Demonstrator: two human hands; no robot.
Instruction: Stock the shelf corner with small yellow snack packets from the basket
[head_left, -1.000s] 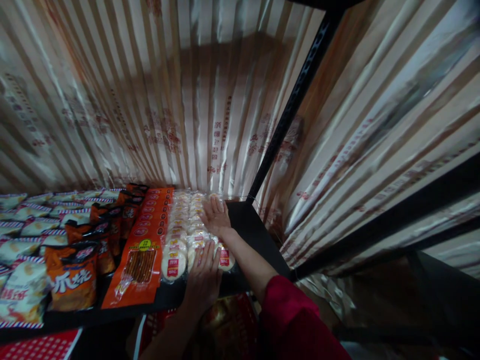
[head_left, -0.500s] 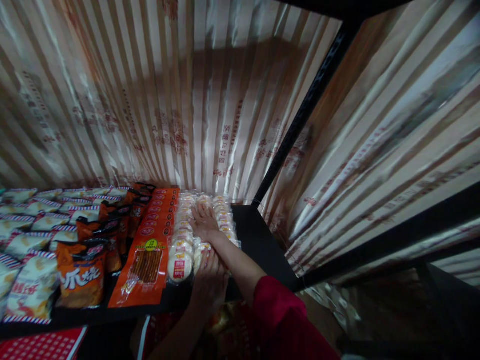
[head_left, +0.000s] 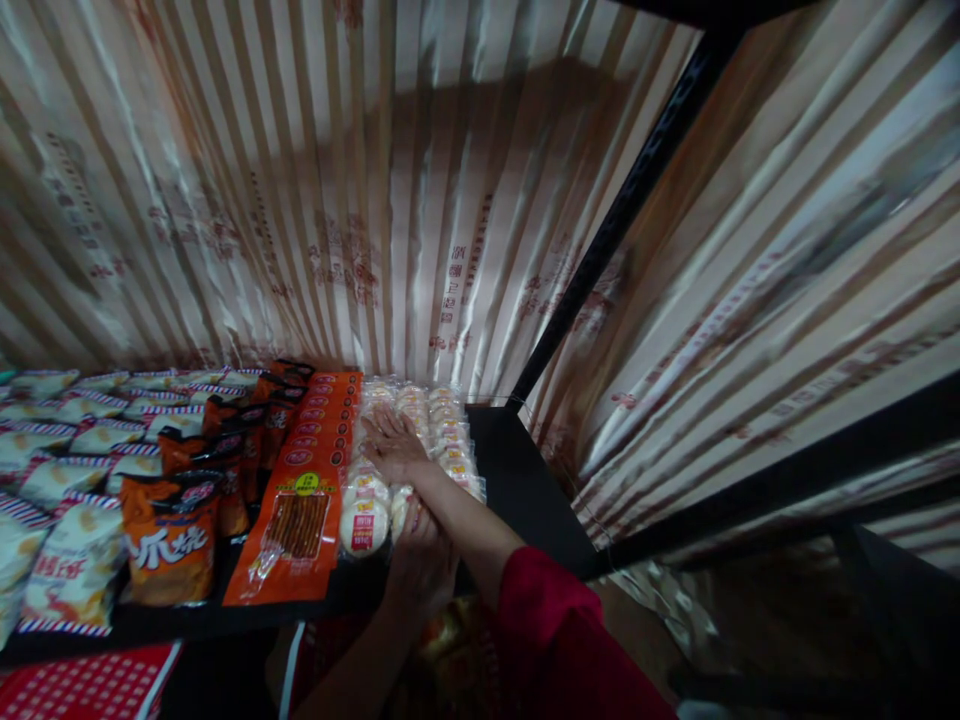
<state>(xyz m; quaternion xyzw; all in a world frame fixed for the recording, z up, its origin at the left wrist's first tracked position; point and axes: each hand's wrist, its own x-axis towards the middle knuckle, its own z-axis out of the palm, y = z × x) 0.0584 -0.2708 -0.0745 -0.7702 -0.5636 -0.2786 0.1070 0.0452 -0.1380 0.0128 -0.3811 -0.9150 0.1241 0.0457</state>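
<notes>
Three rows of round, pale cakes in clear wrappers (head_left: 365, 528) lie overlapping on the dark shelf. My right hand (head_left: 394, 447), in a red sleeve, rests flat with fingers spread over the left and middle rows. In front and below it, my left hand (head_left: 424, 555) is at the near end of the middle row. Its bent fingers press together against the front wrapped cake (head_left: 401, 505), which they partly cover. Directly left of the rows, flat orange packs (head_left: 301, 525) of brown sticks overlap in a column.
Orange and black snack bags (head_left: 171, 540) stand in a row farther left, beside several rows of white bags (head_left: 75, 565) with striped edges. A black shelf post (head_left: 622, 215) rises at the back right corner. Striped, printed sheeting (head_left: 442, 150) hangs behind. Red checked packaging (head_left: 90, 685) shows below.
My right hand has slid slightly left, from the middle row toward the left row. My left hand stays at the near end of the middle row. The view has shifted a little.
</notes>
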